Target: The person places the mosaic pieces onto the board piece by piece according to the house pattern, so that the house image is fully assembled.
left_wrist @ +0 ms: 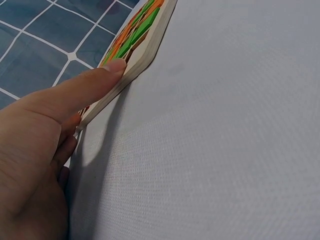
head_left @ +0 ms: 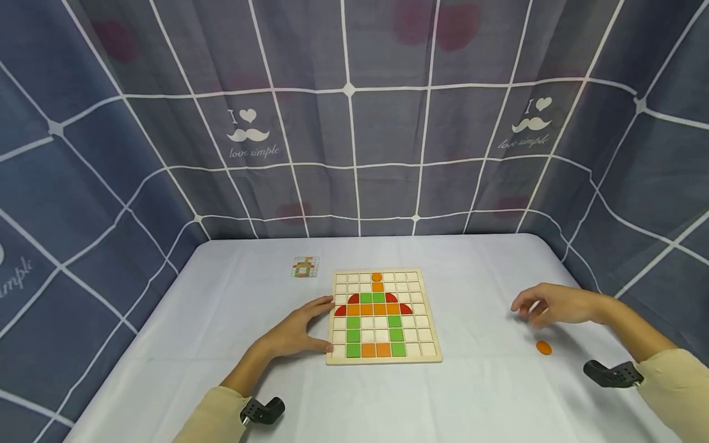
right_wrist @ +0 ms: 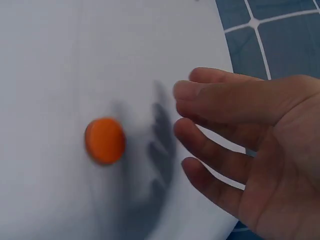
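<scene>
A square wooden grid board [head_left: 426, 354] lies on the white table, with green, orange and red pieces set in its cells. An orange disc [head_left: 376, 277] occupies a top-row cell. At the board's left edge, my left hand [head_left: 293, 332] touches the frame with spread fingers and thumb. Its thumb [left_wrist: 95, 85] rests on the rim in the left wrist view. My right hand [head_left: 565, 304] hovers above the table's right side, fingers loosely bent and holding nothing. Apart from those fingers, nearer me, is another orange disc [head_left: 544, 347], also seen as a blurred disc [right_wrist: 106, 141] in the right wrist view.
A small pattern card [head_left: 305, 267] lies behind the board to its left. The white-covered table [head_left: 471, 394] is bordered at the back and sides by a blue-grey checked curtain [head_left: 388, 129]. Black wrist devices [head_left: 263, 411] sit at both sleeves.
</scene>
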